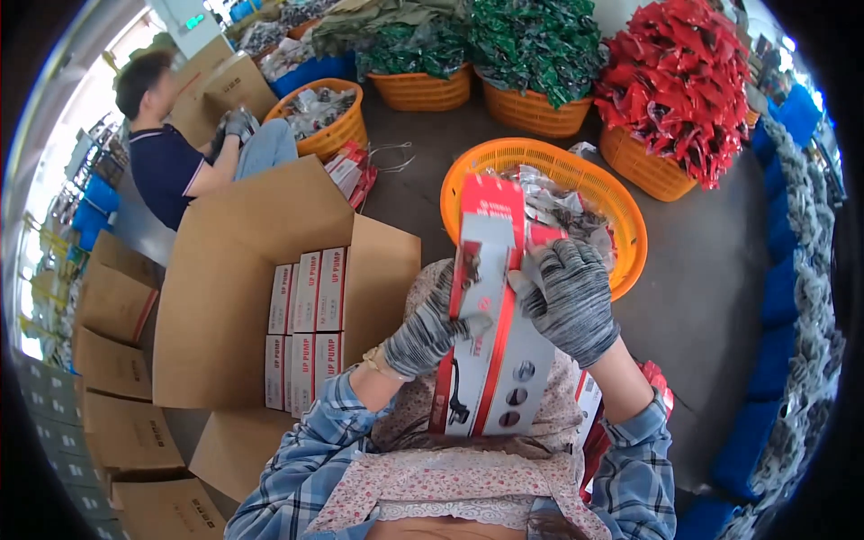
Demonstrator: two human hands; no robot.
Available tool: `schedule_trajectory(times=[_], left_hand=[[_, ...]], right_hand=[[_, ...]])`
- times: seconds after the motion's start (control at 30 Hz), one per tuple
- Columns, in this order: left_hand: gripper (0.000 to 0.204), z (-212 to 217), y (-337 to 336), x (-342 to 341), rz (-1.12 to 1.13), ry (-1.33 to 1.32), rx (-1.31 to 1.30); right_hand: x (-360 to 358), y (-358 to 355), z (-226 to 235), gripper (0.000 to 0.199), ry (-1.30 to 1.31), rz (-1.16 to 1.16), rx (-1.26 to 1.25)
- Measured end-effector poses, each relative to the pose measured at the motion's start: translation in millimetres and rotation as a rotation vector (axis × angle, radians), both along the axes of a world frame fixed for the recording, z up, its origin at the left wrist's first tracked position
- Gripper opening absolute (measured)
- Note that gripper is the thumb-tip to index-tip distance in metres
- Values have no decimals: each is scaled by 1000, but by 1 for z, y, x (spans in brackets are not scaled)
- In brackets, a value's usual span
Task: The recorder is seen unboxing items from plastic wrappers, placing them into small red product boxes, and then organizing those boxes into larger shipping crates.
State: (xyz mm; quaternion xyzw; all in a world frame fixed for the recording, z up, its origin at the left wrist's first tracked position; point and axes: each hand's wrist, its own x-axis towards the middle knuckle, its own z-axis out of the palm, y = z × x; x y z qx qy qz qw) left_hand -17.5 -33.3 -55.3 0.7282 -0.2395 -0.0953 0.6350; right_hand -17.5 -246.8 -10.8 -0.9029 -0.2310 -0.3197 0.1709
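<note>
Above the lap, held upright in both hands: long red-and-white cardboard carton point(490, 324) printed with pictures of a pump. Left hand point(432, 328) in grey knitted glove, fingers curled against the carton's left edge, thumb laid across its front. Right hand point(571, 301), gloved likewise, fingers spread and pressed over the carton's upper right face, near the open top flap. Just behind the carton, round orange plastic basket point(612, 202) holding crinkled clear plastic bags point(562, 207). To the left, on the floor, large open brown cardboard box point(225, 297) with red-and-white cartons point(306, 328) of the same kind packed upright in two rows. Further back, more orange baskets heaped with red packets point(679, 85) and green packets point(531, 40). At upper left, another person point(166, 153) in a dark shirt and grey gloves, seated beside stacked flat brown boxes point(117, 360).
</note>
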Motion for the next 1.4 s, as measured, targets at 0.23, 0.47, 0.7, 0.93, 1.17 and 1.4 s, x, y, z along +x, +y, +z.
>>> schedule_trajectory(times=[0.23,0.47,0.7,0.93,1.17,1.4], left_hand=[[92,-24,-12,-21,-23,142,-157],[88,29,-16,-5,-354,-95,-252],[85,14,11,3,-195,396,-389],[69,8,6,-7,-29,96,-289],[45,33,15,-14,-111,-393,-198],[48,31,9,-45,-83,-376,-527]], right_hand=[[-13,-6,2,23,489,241,100],[1,46,28,22,-48,524,403],[25,54,-14,18,-120,119,997],[-19,26,-23,27,340,453,489],[-45,62,-5,30,33,334,1083],[-70,57,-14,34,447,543,1060]])
